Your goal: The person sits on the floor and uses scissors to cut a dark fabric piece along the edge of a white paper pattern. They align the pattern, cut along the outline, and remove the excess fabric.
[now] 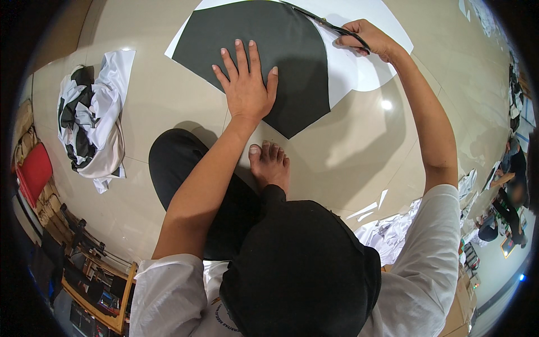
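A dark grey sheet of fabric [269, 39] with a pointed lower corner lies on white material [359, 73] on the floor. My left hand [247, 90] presses flat on the dark sheet, fingers spread. In my right hand [368, 40] is a pair of black scissors [331, 26], fingers wrapped in the handles. The blades point to the upper left and lie along the curved right edge of the dark sheet, where it meets the white. Whether the blades are apart is hard to make out.
Beige tiles [348, 151] surround the sheet, and my bare foot [270, 165] rests just below it. To the left lies a heap of white and black cloth [92, 115]. White scraps [390, 236] lie at lower right. A red object [35, 174] and a wooden frame [120, 303] stand far left.
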`<action>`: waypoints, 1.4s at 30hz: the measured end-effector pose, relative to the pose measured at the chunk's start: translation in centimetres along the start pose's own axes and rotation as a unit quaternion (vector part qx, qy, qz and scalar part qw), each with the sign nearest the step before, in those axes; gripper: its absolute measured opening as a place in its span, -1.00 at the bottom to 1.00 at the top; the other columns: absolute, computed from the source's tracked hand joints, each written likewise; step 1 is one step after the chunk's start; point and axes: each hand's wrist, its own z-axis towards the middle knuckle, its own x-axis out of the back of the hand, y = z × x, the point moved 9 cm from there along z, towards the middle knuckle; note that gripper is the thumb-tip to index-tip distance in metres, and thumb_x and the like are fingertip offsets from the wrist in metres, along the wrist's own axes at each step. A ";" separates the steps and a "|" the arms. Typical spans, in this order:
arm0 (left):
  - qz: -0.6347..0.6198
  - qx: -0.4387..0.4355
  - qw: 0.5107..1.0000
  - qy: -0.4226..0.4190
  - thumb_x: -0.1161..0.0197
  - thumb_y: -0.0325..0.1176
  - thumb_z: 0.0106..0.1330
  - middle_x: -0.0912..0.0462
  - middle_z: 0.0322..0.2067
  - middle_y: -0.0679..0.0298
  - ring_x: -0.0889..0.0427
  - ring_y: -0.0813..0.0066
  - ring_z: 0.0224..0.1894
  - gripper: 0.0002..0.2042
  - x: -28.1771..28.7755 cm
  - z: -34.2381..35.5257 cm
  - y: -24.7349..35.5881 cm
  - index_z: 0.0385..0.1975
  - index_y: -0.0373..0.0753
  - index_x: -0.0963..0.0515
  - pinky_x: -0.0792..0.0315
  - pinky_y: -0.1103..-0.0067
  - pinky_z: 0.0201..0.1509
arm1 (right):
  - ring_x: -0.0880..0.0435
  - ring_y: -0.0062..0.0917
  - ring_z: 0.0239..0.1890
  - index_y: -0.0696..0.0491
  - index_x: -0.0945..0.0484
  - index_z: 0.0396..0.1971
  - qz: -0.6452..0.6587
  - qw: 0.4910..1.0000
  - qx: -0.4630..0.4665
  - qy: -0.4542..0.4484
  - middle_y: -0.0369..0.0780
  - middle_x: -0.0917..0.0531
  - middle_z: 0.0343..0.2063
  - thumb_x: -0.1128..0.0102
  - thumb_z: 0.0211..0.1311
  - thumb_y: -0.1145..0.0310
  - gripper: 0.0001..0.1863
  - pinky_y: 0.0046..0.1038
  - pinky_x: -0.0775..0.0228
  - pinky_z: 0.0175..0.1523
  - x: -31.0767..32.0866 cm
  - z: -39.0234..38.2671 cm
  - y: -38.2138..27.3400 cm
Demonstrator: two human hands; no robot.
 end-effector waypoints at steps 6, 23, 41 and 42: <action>-0.006 0.003 1.000 0.001 0.00 0.14 0.65 -0.01 0.70 -0.07 0.14 -0.42 0.70 -0.22 0.0 0.0 0.0 0.69 -0.21 -0.10 0.25 -0.35 0.65 | -0.31 -0.77 -0.69 -0.05 -0.55 -0.60 -0.027 1.000 0.001 -0.006 -0.46 -0.42 -0.71 -0.55 0.20 0.07 -0.61 -0.60 -0.07 -0.53 0.6 0.3 0.0; 0.004 0.004 1.000 0.002 -0.04 0.14 0.64 -0.03 0.69 -0.07 0.11 -0.41 0.70 -0.22 0.0 0.0 0.0 0.69 -0.21 -0.11 0.23 -0.35 0.64 | -0.32 -0.78 -0.67 -0.07 -0.56 -0.57 -0.046 0.999 0.006 -0.011 -0.49 -0.43 -0.69 -0.57 0.17 0.03 -0.61 -0.62 -0.09 -0.55 1.1 1.8 -2.0; -0.020 -0.008 0.999 0.027 -0.08 0.10 0.64 -0.10 0.66 -0.16 0.03 -0.50 0.66 -0.24 0.7 -0.1 0.2 0.66 -0.27 -0.17 0.17 -0.41 0.60 | -0.38 -0.70 -0.62 -0.06 -0.67 -0.54 0.003 0.995 -0.011 -0.102 -0.43 -0.51 -0.67 -0.60 0.29 0.12 -0.67 -0.53 -0.13 -0.53 1.4 4.2 -2.8; -0.021 -0.008 0.999 0.025 -0.08 0.10 0.64 -0.10 0.66 -0.16 0.03 -0.50 0.66 -0.24 0.6 0.0 0.2 0.66 -0.27 -0.17 0.17 -0.41 0.60 | -0.38 -0.70 -0.62 -0.06 -0.68 -0.54 -0.004 0.995 -0.012 -0.101 -0.43 -0.51 -0.67 -0.60 0.29 0.12 -0.68 -0.53 -0.13 -0.53 1.4 4.3 -2.9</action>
